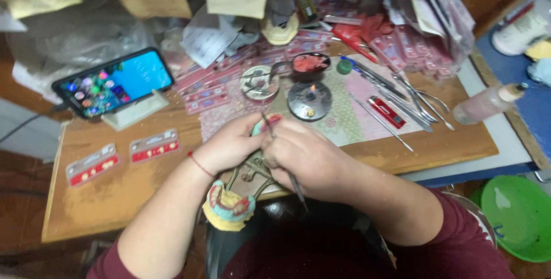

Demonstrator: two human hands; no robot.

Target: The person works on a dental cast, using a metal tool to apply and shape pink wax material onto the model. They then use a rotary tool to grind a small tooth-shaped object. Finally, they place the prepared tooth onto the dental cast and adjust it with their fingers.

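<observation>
Just below the lit burner [310, 99], left hand [229, 144] has fingers wrapped round the pink denture model [265, 125] on its metal articulator [252, 173] to steady it, w/ right hand [307, 155] fingers pinched on a thin carving tool [284, 161], tip at the teeth.

Lit phone screen [115, 82] far left – two red-and-clear flat packets [121, 155] (side by side) below.

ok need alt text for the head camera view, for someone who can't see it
A person's left hand holds a dental model on a metal frame while the right hand works on it with a thin metal tool. The wooden table beyond holds a phone, a small lit burner and more tools.
</observation>
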